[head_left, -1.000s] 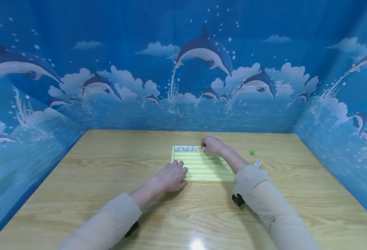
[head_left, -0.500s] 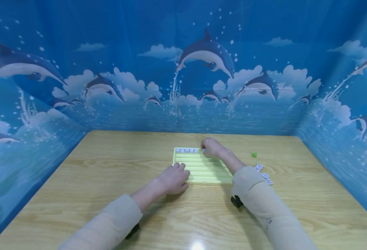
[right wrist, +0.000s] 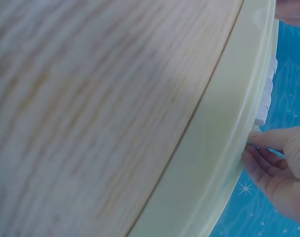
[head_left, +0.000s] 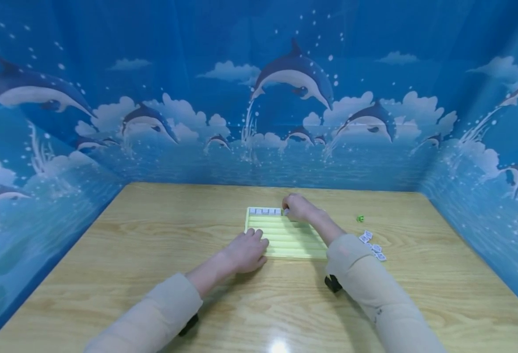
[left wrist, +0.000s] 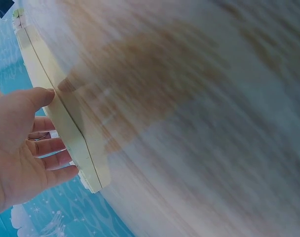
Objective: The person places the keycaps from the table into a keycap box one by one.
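Observation:
A pale yellow-green tray [head_left: 287, 240] with ridged rows lies on the table. Along its far edge, at the left end, stands a row of several small white tiles [head_left: 265, 212]. My right hand [head_left: 300, 208] is at that far edge, just right of the row, pinching a small white tile [head_left: 286, 212] between thumb and index finger; the fingers mostly hide it. At the tray's near left corner my left hand [head_left: 245, 251] grips the edge. The left wrist view shows its thumb against the tray's side wall [left wrist: 73, 133] and the other fingers across the rim.
Several loose white tiles [head_left: 377, 248] with dark markings lie right of the tray, near the right sleeve [head_left: 351, 252]. Beyond them sits a small green object [head_left: 360, 218], too small to identify. A blue dolphin-print curtain [head_left: 259, 162] borders the wooden table [head_left: 175, 215] at back and sides.
The head view has shifted slightly. My right forearm has moved a little left, uncovering more loose tiles. Both hands stay at nearly the same places on the tray.

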{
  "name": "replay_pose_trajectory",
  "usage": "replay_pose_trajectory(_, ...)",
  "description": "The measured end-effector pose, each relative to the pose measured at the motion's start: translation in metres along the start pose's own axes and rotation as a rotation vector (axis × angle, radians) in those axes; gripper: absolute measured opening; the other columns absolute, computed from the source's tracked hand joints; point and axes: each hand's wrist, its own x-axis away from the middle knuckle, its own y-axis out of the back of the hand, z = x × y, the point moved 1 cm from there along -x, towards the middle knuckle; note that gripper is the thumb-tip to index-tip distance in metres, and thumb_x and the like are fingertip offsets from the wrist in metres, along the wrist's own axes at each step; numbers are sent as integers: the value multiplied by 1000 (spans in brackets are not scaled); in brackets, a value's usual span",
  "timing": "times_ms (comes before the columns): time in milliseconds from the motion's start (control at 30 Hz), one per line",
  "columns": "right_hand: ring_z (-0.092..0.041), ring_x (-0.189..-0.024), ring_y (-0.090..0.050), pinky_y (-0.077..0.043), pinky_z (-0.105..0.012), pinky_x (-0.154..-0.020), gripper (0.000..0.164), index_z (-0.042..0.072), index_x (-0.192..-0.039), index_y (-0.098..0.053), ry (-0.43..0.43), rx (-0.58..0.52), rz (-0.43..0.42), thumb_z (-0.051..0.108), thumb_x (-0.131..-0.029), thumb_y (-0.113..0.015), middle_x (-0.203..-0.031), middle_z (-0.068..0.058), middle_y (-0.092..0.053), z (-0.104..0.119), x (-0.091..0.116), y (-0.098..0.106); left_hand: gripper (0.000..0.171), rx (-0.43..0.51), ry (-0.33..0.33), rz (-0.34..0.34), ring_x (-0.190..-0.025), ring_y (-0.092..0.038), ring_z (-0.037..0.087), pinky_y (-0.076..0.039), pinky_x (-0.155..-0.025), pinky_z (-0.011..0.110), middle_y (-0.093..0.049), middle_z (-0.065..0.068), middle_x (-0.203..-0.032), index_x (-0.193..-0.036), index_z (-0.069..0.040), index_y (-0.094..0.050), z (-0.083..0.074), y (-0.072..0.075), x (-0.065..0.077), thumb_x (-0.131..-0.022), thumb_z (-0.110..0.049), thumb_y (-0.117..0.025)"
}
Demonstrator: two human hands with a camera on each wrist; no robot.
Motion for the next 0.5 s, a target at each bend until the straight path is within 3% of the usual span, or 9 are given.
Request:
replay_pose_trajectory(300,-19,-74,-49,-42,-29,-63,13,2,-94,-64,10,-32,-14,-4,-85,-57,-88,-7,-58,1,1,-1,29,-8,6,3,-88,-51,21,-49,-74,31,-53,9,-97,-100,-8,-59,-1,0,2,-89,-35,-59)
replay_pose_trajectory(500,-19,-76,-51,-45,-30,-65,19,3,-91,-67,58,3,-50,-8,-79,-58,-87,-6,-62,0,-1,-2,27,-1,10,-1,-88,-50,22,-49,-74,31,-52,8,-96,-99,-9,-59,-2,2,2,-89,-35,-59)
